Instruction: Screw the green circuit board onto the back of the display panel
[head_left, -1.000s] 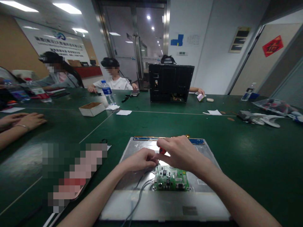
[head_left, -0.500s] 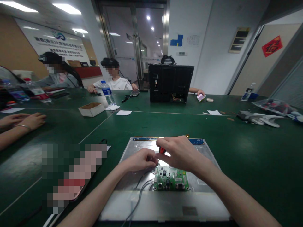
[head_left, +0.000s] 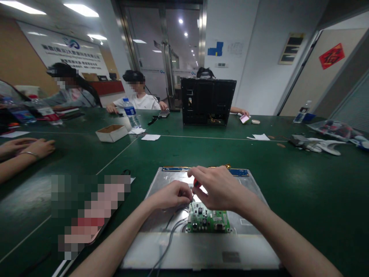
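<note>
A silver metal panel (head_left: pixel 248 246) lies flat on the green table in front of me, with a small green circuit board (head_left: pixel 209 221) on it and grey cables (head_left: pixel 168 234) running off toward me. My right hand (head_left: pixel 220 188) is closed round a screwdriver with a red handle (head_left: pixel 196 183), its tip down at the board's far left corner. My left hand (head_left: pixel 171 194) is pinched at the screwdriver's shaft, right beside the tip. A blue strip (head_left: pixel 239 172) runs along the panel's far edge.
A black monitor housing (head_left: pixel 208 100) stands upright across the table. A small cardboard box (head_left: pixel 112 132), a water bottle (head_left: pixel 131 112) and paper slips lie at left. A co-worker's hands (head_left: pixel 25 148) rest at far left. White plastic parts (head_left: pixel 319 145) sit at right. People sit opposite.
My right hand's fingers have shifted slightly on the screwdriver handle; both hands stay at the board's corner. Nothing else has moved.
</note>
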The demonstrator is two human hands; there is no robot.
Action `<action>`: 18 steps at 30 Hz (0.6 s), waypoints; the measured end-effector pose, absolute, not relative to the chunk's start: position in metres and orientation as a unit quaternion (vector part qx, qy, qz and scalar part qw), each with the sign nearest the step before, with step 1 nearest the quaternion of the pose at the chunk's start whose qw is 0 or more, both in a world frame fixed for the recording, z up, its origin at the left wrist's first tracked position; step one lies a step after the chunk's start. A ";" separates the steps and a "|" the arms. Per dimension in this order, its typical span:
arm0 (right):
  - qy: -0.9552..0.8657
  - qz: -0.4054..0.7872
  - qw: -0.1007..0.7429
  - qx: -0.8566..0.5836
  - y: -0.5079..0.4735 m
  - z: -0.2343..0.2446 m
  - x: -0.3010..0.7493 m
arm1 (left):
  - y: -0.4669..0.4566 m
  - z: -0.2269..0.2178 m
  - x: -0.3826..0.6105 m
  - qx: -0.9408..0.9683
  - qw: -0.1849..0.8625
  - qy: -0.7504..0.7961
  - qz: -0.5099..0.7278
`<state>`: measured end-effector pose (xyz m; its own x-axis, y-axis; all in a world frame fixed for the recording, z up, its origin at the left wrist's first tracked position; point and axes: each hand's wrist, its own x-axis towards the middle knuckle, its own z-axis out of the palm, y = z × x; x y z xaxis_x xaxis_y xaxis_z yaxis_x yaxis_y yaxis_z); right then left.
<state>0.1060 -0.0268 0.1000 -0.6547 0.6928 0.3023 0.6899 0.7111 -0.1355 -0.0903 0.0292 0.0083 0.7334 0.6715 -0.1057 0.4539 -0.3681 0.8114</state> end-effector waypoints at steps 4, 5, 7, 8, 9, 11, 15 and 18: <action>-0.906 -0.020 0.163 -0.390 -0.024 0.098 0.105 | 0.028 0.010 -0.090 0.816 0.451 0.341 0.120; -0.905 -0.025 0.162 -0.392 -0.024 0.098 0.105 | 0.028 0.011 -0.090 0.815 0.452 0.343 0.120; -0.903 -0.029 0.162 -0.396 -0.024 0.099 0.106 | 0.028 0.011 -0.090 0.814 0.451 0.347 0.122; -0.903 -0.027 0.164 -0.396 -0.025 0.099 0.106 | 0.028 0.010 -0.090 0.815 0.448 0.347 0.122; -0.904 -0.022 0.167 -0.394 -0.026 0.100 0.107 | 0.028 0.010 -0.090 0.817 0.444 0.346 0.124; -0.907 -0.010 0.169 -0.384 -0.027 0.102 0.107 | 0.029 0.009 -0.090 0.822 0.437 0.343 0.128; -0.912 0.005 0.168 -0.373 -0.027 0.101 0.106 | 0.030 0.007 -0.090 0.825 0.432 0.339 0.133; -0.908 -0.003 0.173 -0.383 -0.024 0.097 0.105 | 0.030 0.007 -0.090 0.821 0.441 0.337 0.131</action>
<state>0.1048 -0.0244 0.0970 -0.6473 0.6938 0.3157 0.6956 0.7070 -0.1276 -0.0902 0.0298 0.0074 0.7387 0.6690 -0.0824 0.4383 -0.3838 0.8128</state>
